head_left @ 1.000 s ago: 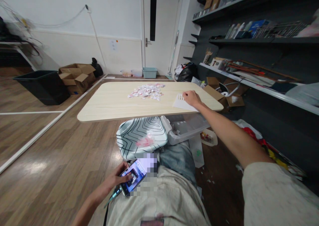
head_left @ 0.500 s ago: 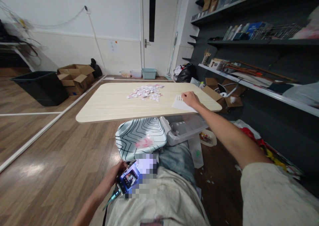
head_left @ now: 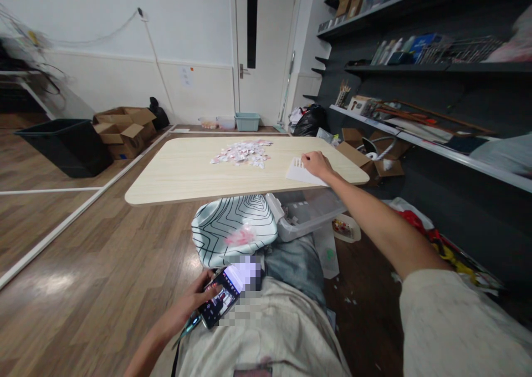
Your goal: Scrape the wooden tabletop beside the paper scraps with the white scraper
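My left hand [head_left: 198,294] is closed around a smartphone [head_left: 221,304] above my lap, its thumb lying over the lit screen. Part of the phone is blurred by pixel blocks. On the pale wooden table [head_left: 174,172], my right hand [head_left: 318,164] rests with curled fingers at the right side of a white sheet with slots [head_left: 297,173]. Whatever may be between those fingers is hidden. Left of the sheet lies a loose pile of small white and pinkish pieces [head_left: 243,152].
Below the table edge are a patterned cushion [head_left: 233,222] and a clear plastic bin [head_left: 307,222]. Dark shelves [head_left: 432,83] line the right side. A black bin [head_left: 66,149] and cardboard boxes [head_left: 124,133] stand on the left floor.
My left thumb has moved onto the phone screen, and the phone has shifted slightly. My right hand stays at the white sheet.
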`<act>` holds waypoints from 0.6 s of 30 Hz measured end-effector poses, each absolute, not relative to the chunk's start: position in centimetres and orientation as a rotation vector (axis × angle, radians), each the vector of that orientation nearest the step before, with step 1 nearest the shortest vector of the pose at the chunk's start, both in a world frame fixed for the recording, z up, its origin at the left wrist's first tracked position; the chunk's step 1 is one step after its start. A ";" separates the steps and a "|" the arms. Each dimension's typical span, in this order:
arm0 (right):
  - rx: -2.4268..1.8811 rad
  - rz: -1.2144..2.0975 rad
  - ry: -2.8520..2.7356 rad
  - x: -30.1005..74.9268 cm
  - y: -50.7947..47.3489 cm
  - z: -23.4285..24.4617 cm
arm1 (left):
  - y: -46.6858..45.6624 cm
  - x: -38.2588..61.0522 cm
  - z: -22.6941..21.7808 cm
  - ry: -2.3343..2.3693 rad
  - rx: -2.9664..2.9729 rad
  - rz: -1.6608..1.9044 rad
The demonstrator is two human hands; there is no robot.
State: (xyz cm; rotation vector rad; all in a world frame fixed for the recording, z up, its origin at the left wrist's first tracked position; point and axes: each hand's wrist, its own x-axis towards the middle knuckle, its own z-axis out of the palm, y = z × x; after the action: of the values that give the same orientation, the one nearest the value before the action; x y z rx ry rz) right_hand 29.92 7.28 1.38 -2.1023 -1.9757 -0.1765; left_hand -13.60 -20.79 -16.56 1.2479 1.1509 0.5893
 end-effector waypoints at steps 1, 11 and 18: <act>-2.104 -0.173 -1.976 29.9 7.2 1.4 | -20.7 -13.5 -16.4 1.172 1.239 0.573; -2.104 -0.160 -1.968 30.0 7.3 1.4 | -20.9 -13.1 -15.2 1.204 1.194 0.582; -2.107 -0.161 -1.961 30.0 7.3 1.4 | -21.0 -14.9 -17.8 1.216 1.242 0.659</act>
State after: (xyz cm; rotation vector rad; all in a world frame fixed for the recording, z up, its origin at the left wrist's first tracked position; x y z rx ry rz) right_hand 29.96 7.29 1.37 -2.1071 -1.9614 -0.1609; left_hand -14.88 -21.04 -17.75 1.2424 1.2164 0.6589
